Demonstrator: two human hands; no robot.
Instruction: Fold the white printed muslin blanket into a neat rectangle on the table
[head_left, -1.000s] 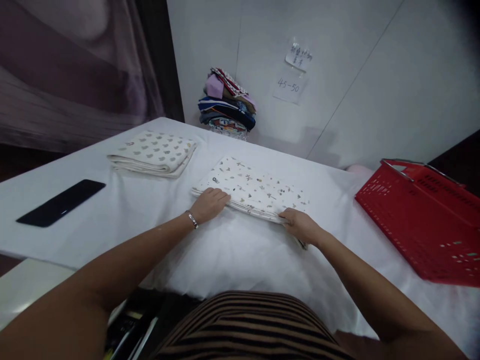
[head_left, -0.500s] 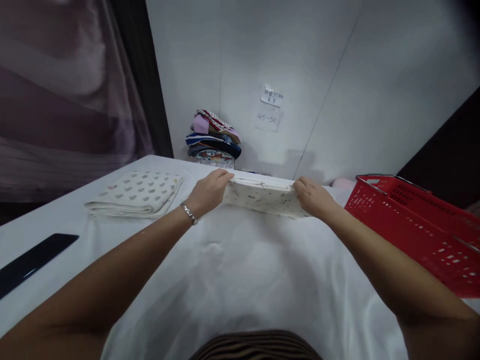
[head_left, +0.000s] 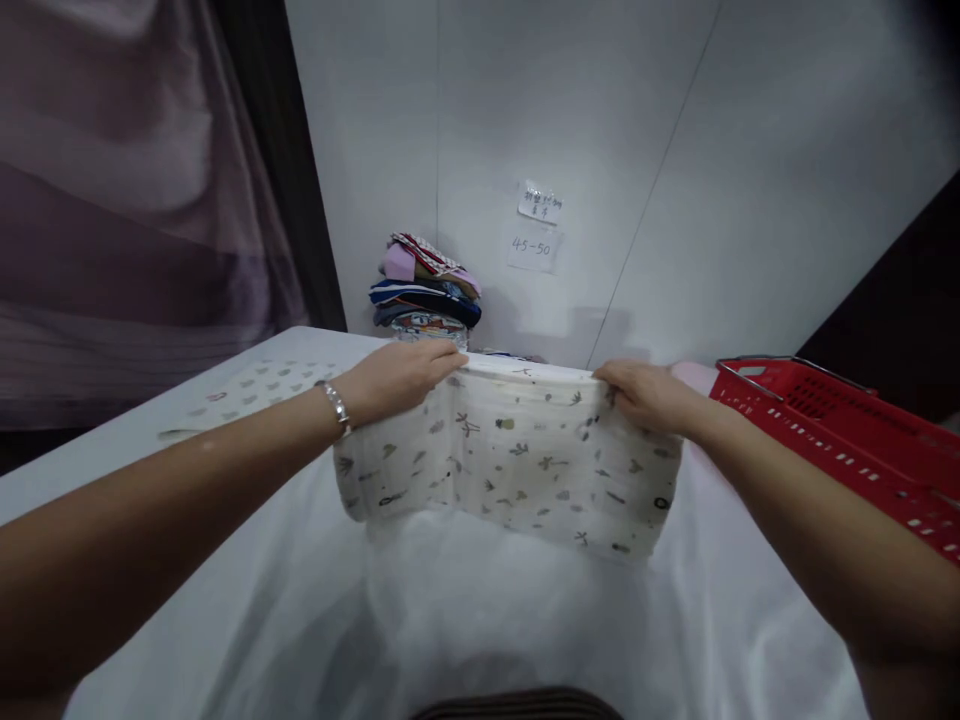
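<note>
A white cloth (head_left: 517,465) with small plant-like prints hangs between my hands, its lower edge over the white-covered table (head_left: 420,600). My left hand (head_left: 412,378), with a bracelet at the wrist, is closed on the cloth's upper left edge. At the upper right edge, my right hand (head_left: 641,395) grips the same cloth. Its sides spread outward below both hands. A folded cloth (head_left: 255,385) with grey prints lies on the table to the left, partly hidden behind my left forearm.
Against the wall stands a stack of folded fabrics (head_left: 427,285). A red plastic basket (head_left: 862,430) is at the right, with something pink (head_left: 694,377) beside it. Two paper labels (head_left: 534,248) are on the wall. A curtain (head_left: 135,220) hangs at the left.
The printed cloth has opened out wider and hangs lower, showing more of its face. My hands have moved slightly apart. A dark flat object at the left is no longer visible.
</note>
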